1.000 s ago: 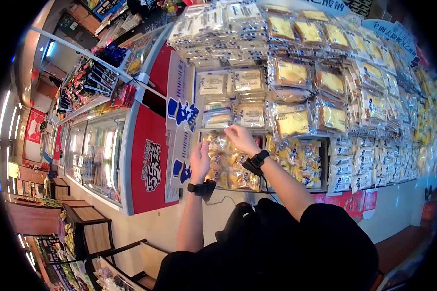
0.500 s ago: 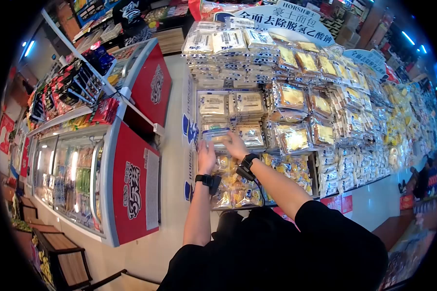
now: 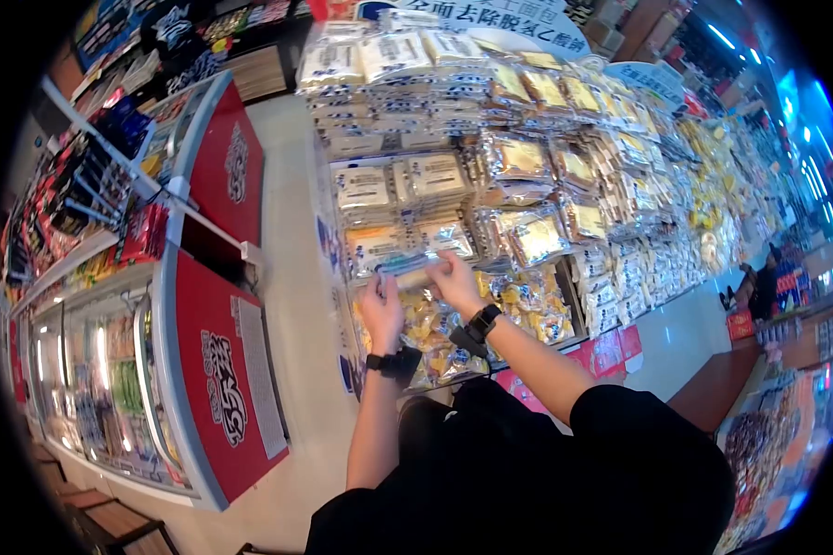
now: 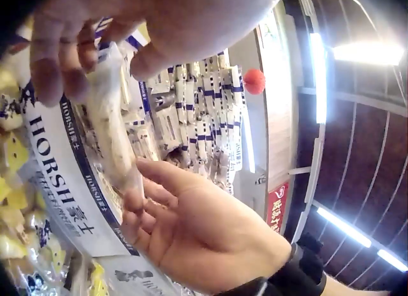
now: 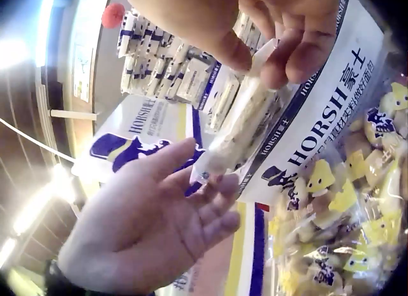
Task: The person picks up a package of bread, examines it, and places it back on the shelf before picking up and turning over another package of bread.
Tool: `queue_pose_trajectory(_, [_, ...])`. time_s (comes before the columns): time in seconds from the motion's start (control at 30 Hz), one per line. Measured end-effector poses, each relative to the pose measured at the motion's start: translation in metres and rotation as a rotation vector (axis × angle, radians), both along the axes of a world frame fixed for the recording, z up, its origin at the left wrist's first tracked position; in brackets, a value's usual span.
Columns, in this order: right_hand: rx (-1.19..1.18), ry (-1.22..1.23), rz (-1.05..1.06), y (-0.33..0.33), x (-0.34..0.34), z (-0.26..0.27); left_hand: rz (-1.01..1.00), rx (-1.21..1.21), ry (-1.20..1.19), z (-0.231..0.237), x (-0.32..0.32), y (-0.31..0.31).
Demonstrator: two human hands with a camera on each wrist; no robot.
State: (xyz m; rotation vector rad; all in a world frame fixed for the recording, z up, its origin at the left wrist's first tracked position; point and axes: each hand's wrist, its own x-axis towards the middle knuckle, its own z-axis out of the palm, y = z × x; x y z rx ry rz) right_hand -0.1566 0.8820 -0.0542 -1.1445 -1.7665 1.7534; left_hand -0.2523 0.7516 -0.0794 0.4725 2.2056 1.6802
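Note:
A clear-wrapped bread packet (image 3: 415, 277) is held between the two hands in the head view, at the front edge of the stacked packets. The left hand (image 3: 380, 314) pinches its left end, and the right hand (image 3: 455, 285) pinches its right end. Seen in the left wrist view, the packet (image 4: 109, 121) is tilted, with the left hand (image 4: 159, 28) at its upper end and the right hand (image 4: 204, 229) at its lower end. From the right wrist, the packet (image 5: 239, 127) runs between the right hand (image 5: 223, 25) and left hand (image 5: 156, 223).
Stacked bread packets (image 3: 435, 176) and yellow-topped packets (image 3: 525, 157) rise behind the hands. Bagged yellow snacks (image 3: 528, 305) lie in front, beside a printed white divider (image 5: 319, 111). A red-sided freezer (image 3: 222, 370) stands at left, across a strip of floor (image 3: 292, 231).
Both hands came together at the packet, gripped its ends and drew it slightly toward the front edge. The left fingers went from straight to pinching. The head view has turned to the right.

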Motion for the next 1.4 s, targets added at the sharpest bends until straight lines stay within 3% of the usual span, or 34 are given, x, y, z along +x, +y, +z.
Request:
queue_pose_trajectory(0.07, [-0.07,0.023,-0.001,-0.007,0.023,0.0,-0.027,0.084,0.058,-0.014,0.008,-0.006])
queue_pose_trajectory(0.1, [-0.003,0.008,0.051,-0.007,0.035,-0.009,-0.035,0.093,0.196,-0.01,0.015,-0.01])
queue_pose_trajectory(0.2, [-0.106,-0.03,0.08,-0.03,0.072,0.022,-0.158,0.151,-0.329,-0.007,0.038,-0.029])
queue_pose_trajectory(0.27, [-0.166,-0.018,0.055,-0.037,0.101,0.024,-0.261,0.194,-0.238,0.017,0.056,-0.041])
queue_pose_trajectory(0.33, [-0.155,0.051,-0.002,-0.05,0.131,0.045,-0.299,0.273,-0.259,0.009,0.075,-0.048])
queue_pose_trajectory(0.47, [0.073,-0.003,-0.101,-0.065,0.194,0.062,-0.465,0.314,-0.426,0.039,0.12,-0.046])
queue_pose_trajectory(0.6, [0.382,-0.122,-0.213,-0.075,0.254,0.076,-0.666,0.343,-0.561,0.041,0.165,-0.032])
queue_pose_trajectory(0.8, [0.459,-0.154,-0.316,-0.099,0.327,0.081,-0.987,0.284,-0.742,0.05,0.202,-0.028])
queue_pose_trajectory(0.93, [0.46,-0.2,-0.247,-0.113,0.366,0.088,-1.042,0.203,-0.674,0.067,0.225,-0.047])
queue_pose_trajectory(1.07, [0.465,-0.116,-0.154,-0.126,0.384,0.102,-0.832,0.195,-0.504,0.088,0.256,-0.081])
queue_pose_trajectory(1.1, [0.427,-0.108,-0.126,-0.132,0.386,0.108,-0.729,0.181,-0.534,0.111,0.271,-0.091])
queue_pose_trajectory(1.23, [0.32,0.047,0.01,-0.154,0.379,0.096,-0.583,0.156,-0.233,0.089,0.27,-0.151])
queue_pose_trajectory(1.33, [-0.09,0.347,0.163,-0.182,0.358,0.074,-0.405,0.118,-0.199,0.09,0.275,-0.218])
queue_pose_trajectory(1.4, [-0.093,0.339,0.346,-0.203,0.34,0.057,-0.322,0.092,-0.167,0.095,0.279,-0.272])
